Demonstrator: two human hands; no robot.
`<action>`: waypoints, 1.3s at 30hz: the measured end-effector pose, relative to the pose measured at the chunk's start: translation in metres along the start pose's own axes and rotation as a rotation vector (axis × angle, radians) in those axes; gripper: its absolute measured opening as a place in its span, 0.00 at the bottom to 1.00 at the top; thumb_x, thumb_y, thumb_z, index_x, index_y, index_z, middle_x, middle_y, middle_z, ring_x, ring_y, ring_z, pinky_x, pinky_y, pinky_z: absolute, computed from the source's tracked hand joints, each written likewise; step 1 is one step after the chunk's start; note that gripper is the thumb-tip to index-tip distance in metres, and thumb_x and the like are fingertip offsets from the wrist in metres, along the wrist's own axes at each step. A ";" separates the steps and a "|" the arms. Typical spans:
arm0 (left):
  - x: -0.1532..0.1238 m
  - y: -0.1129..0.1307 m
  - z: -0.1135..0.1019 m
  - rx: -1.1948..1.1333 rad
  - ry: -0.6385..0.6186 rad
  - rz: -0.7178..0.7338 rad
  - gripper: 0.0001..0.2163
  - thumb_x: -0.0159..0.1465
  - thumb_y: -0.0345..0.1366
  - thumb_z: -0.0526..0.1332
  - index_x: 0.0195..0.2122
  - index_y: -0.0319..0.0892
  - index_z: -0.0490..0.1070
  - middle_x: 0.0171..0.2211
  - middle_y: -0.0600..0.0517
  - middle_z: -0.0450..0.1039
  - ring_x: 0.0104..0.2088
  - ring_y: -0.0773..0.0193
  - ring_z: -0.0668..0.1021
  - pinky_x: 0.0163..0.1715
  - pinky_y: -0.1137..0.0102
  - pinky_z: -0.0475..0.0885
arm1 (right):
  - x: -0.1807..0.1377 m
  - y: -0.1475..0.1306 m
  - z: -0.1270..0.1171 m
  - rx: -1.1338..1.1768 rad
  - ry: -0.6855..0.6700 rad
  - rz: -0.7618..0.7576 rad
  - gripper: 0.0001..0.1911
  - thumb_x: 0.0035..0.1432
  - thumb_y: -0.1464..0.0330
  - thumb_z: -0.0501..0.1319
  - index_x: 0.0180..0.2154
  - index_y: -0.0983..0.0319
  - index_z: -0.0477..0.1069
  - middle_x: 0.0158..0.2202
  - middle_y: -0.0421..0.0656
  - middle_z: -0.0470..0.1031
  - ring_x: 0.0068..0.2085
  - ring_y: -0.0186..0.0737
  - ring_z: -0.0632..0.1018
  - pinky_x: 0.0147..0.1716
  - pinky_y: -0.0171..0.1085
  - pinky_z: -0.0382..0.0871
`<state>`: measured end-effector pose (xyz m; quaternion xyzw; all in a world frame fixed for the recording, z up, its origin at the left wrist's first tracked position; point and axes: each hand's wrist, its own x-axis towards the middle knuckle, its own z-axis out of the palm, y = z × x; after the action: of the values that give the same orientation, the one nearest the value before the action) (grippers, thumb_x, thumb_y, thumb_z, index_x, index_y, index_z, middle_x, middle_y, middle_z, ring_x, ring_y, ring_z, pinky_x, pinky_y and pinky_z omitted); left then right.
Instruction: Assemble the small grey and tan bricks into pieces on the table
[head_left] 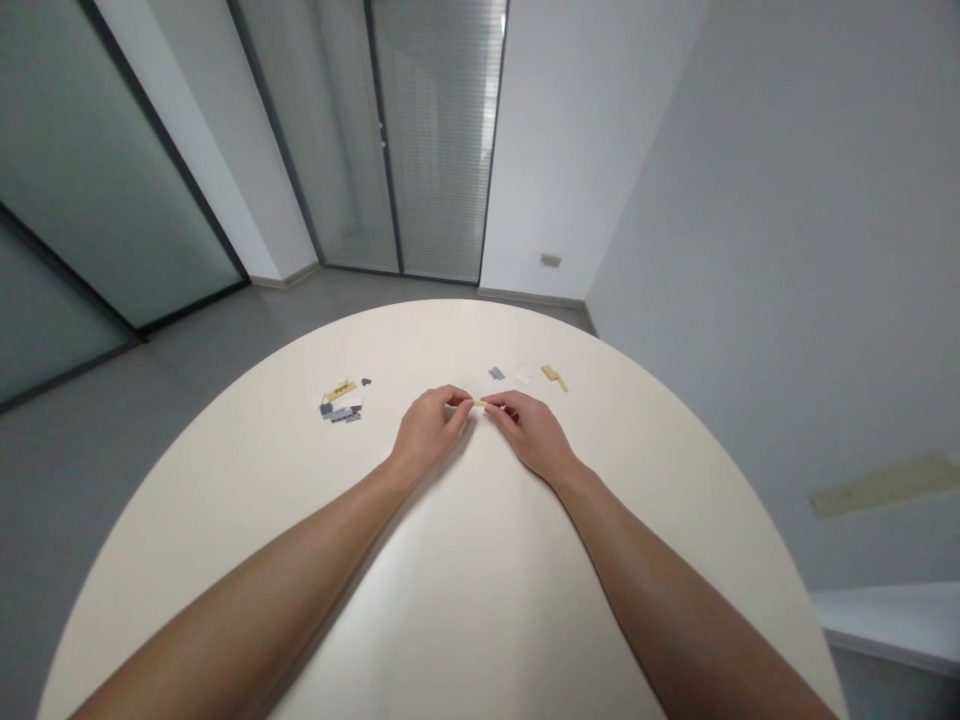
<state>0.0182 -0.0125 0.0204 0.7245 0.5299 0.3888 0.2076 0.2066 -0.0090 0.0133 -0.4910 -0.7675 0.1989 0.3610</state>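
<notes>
Between my two hands, near the middle of the table, is a small thin tan piece (480, 403), perhaps a toy building plate. My left hand (433, 424) pinches its left end between thumb and fingers. At the other end, the thumb and fingertips of my right hand (531, 430) are closed on the same piece. My fingers hide most of it. Beyond my right hand lie a small grey piece (496, 373), white pieces (523, 376) and tan pieces (553, 375).
A round white table (465, 600) bears everything. On its left lies a loose group with a tan strip (342, 391), several grey pieces (343, 413) and a dark piece (366, 381). Behind the table stand a glass partition (435, 140) and a white wall (585, 130).
</notes>
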 end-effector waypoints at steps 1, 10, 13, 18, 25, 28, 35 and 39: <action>0.000 0.000 0.000 -0.002 0.001 0.003 0.08 0.68 0.38 0.58 0.39 0.44 0.77 0.39 0.49 0.82 0.41 0.57 0.80 0.44 0.63 0.72 | 0.000 0.000 0.000 0.000 -0.001 0.003 0.10 0.67 0.65 0.59 0.45 0.56 0.78 0.45 0.43 0.81 0.43 0.41 0.79 0.45 0.40 0.71; 0.001 -0.002 0.001 -0.007 0.007 0.009 0.08 0.68 0.38 0.58 0.39 0.43 0.77 0.39 0.48 0.81 0.41 0.57 0.80 0.44 0.62 0.72 | -0.001 0.000 -0.001 -0.015 -0.016 0.014 0.10 0.68 0.65 0.59 0.45 0.56 0.78 0.44 0.42 0.82 0.44 0.42 0.79 0.45 0.40 0.70; 0.001 -0.002 0.001 -0.002 0.010 0.010 0.08 0.68 0.38 0.58 0.39 0.43 0.77 0.40 0.49 0.82 0.41 0.57 0.80 0.44 0.63 0.72 | -0.001 -0.002 -0.002 -0.034 -0.023 0.009 0.10 0.68 0.65 0.58 0.45 0.56 0.78 0.44 0.43 0.82 0.45 0.42 0.79 0.45 0.39 0.69; 0.001 -0.003 0.001 -0.021 0.010 0.015 0.08 0.68 0.37 0.58 0.40 0.44 0.76 0.40 0.50 0.81 0.41 0.58 0.80 0.44 0.64 0.72 | -0.001 -0.003 -0.002 -0.051 -0.029 0.018 0.12 0.70 0.62 0.56 0.43 0.58 0.78 0.43 0.44 0.82 0.45 0.42 0.79 0.44 0.38 0.69; 0.000 -0.007 0.003 -0.035 0.029 0.022 0.10 0.67 0.34 0.59 0.47 0.44 0.75 0.42 0.49 0.81 0.43 0.58 0.80 0.47 0.63 0.72 | -0.001 -0.001 -0.001 -0.059 -0.038 0.003 0.12 0.70 0.63 0.56 0.43 0.58 0.78 0.42 0.43 0.82 0.43 0.42 0.79 0.43 0.37 0.68; 0.000 -0.006 0.002 -0.050 0.020 0.033 0.08 0.67 0.35 0.58 0.44 0.44 0.75 0.41 0.50 0.81 0.43 0.59 0.80 0.46 0.63 0.72 | -0.001 -0.002 -0.001 -0.066 -0.043 0.007 0.12 0.70 0.63 0.56 0.43 0.58 0.78 0.42 0.44 0.82 0.43 0.42 0.79 0.43 0.38 0.68; -0.001 -0.001 0.001 -0.003 0.010 -0.002 0.06 0.66 0.35 0.58 0.39 0.44 0.76 0.38 0.50 0.81 0.40 0.58 0.79 0.43 0.64 0.71 | 0.000 -0.002 0.000 -0.026 -0.018 0.004 0.09 0.67 0.64 0.59 0.43 0.57 0.78 0.41 0.42 0.81 0.39 0.39 0.78 0.41 0.37 0.68; -0.001 -0.001 0.001 0.015 0.004 -0.010 0.06 0.66 0.35 0.59 0.37 0.44 0.76 0.37 0.51 0.81 0.38 0.59 0.79 0.40 0.64 0.70 | -0.001 -0.001 0.000 0.011 -0.008 -0.006 0.09 0.64 0.69 0.62 0.45 0.57 0.76 0.42 0.41 0.81 0.35 0.36 0.76 0.39 0.36 0.68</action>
<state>0.0181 -0.0130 0.0191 0.7228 0.5366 0.3852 0.2031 0.2060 -0.0103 0.0136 -0.4858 -0.7693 0.2040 0.3615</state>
